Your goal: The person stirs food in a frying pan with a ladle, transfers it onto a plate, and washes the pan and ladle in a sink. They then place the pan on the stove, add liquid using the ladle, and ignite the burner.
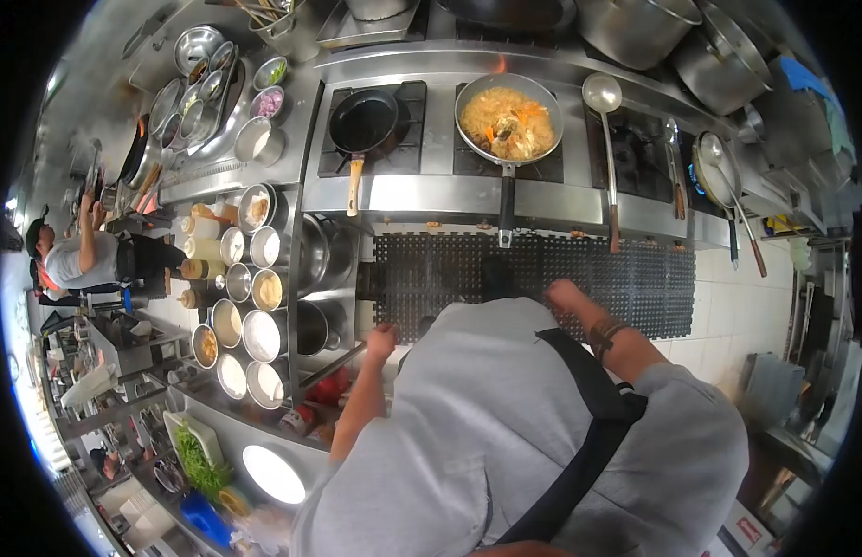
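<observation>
My left hand (382, 341) hangs loosely curled beside my body, near the shelving on the left, with nothing seen in it. On the other side, my right hand (563, 294) is closed in front of my hip, over the black floor mat, and no object shows in it. Both hands are apart from the stove. Ahead, a frying pan of rice (505, 119) with orange pieces and what looks like shellfish sits on a burner, its black handle towards me. Left of it stands a dark frying pan (364, 121) with a wooden handle. A long ladle (602, 93) lies to the right.
Several metal containers (263, 336) of ingredients and squeeze bottles (202, 249) stand on the left. Another pan (719, 172) holds a spoon at the right. Large pots (640, 32) line the back. A co-worker (83, 258) stands at the far left. A white plate (273, 473) lies lower left.
</observation>
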The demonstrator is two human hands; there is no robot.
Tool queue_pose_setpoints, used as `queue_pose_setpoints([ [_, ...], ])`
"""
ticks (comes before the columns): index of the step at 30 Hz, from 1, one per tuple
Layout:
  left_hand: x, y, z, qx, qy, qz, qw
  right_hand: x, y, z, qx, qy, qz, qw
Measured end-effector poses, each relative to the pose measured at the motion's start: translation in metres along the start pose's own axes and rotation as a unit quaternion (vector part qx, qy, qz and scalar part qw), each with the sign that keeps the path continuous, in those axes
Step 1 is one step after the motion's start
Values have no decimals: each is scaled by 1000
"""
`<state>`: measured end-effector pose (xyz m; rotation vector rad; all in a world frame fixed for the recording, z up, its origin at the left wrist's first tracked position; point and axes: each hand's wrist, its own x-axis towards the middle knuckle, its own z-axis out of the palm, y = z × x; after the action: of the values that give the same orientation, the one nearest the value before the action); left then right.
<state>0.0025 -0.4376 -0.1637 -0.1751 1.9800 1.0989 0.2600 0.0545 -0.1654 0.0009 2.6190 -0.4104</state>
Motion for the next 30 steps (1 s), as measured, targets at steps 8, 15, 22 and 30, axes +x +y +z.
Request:
queue_pose_setpoints([
  [8, -59, 8, 48, 189, 23, -44, 981, 92, 0, -54, 370, 1, 125, 920],
  [15, -113, 18, 114, 83, 226, -57, 969, 123, 85, -31, 151, -180, -208, 950],
  [22, -151, -4, 179, -106, 353, -106, 923, 156, 76, -95, 170, -233, 54, 956],
  [30, -151, -109, 207, 5, 304, -132, 943, 129, 37, -112, 154, -164, 63, 972],
])
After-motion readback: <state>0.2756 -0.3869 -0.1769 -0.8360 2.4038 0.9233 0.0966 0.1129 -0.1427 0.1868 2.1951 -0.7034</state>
